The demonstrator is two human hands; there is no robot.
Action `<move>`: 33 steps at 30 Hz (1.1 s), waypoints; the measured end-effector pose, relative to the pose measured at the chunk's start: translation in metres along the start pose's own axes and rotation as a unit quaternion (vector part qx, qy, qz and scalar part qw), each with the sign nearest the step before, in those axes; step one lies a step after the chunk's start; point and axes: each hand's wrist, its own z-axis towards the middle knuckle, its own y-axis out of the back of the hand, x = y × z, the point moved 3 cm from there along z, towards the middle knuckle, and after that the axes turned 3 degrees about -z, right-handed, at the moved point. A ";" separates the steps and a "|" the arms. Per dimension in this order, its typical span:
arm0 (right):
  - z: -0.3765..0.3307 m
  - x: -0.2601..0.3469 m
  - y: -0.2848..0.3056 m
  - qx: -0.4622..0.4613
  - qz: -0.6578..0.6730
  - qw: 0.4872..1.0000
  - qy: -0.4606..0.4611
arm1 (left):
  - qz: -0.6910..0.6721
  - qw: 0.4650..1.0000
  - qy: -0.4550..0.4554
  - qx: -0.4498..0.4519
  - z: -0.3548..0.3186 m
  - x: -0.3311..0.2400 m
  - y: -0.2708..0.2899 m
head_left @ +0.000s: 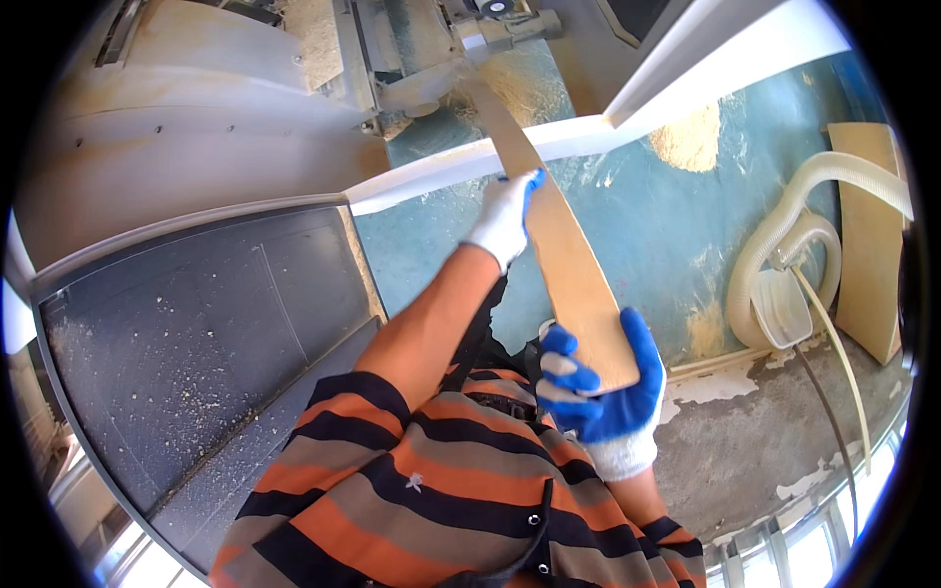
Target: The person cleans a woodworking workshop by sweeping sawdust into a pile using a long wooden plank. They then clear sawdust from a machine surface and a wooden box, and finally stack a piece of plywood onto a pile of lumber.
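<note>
A long, pale wooden board (569, 250) slants across the middle, its wide end close to my body and its narrower far end up by the machine. White gloves with blue palms cover both hands. Partway along, my left hand (510, 216) is closed on the board's left edge. At the near end, my right hand (606, 397) cups the board from below, with the thumb along its right edge and fingers curled at the left. Where the far end rests is hard to make out.
A grey machine housing (196, 147) with sawdust-covered parts stands ahead. To the left is a dark panel (206, 343) strewn with wood chips. Sawdust (688, 137) is piled on the blue-green floor (667, 235). A coiled ribbed hose (755, 245) and a leaning wooden panel (872, 235) are at right.
</note>
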 end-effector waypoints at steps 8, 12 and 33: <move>0.028 -0.002 0.012 0.044 -0.007 0.998 -0.053 | -0.089 0.995 0.002 0.041 0.028 -0.031 0.034; 0.053 -0.011 0.016 0.009 0.004 1.000 -0.028 | -0.039 0.997 0.055 0.049 0.048 -0.030 0.036; 0.070 0.006 -0.043 0.047 -0.040 0.995 -0.073 | -0.096 0.994 0.016 0.049 0.042 -0.066 0.001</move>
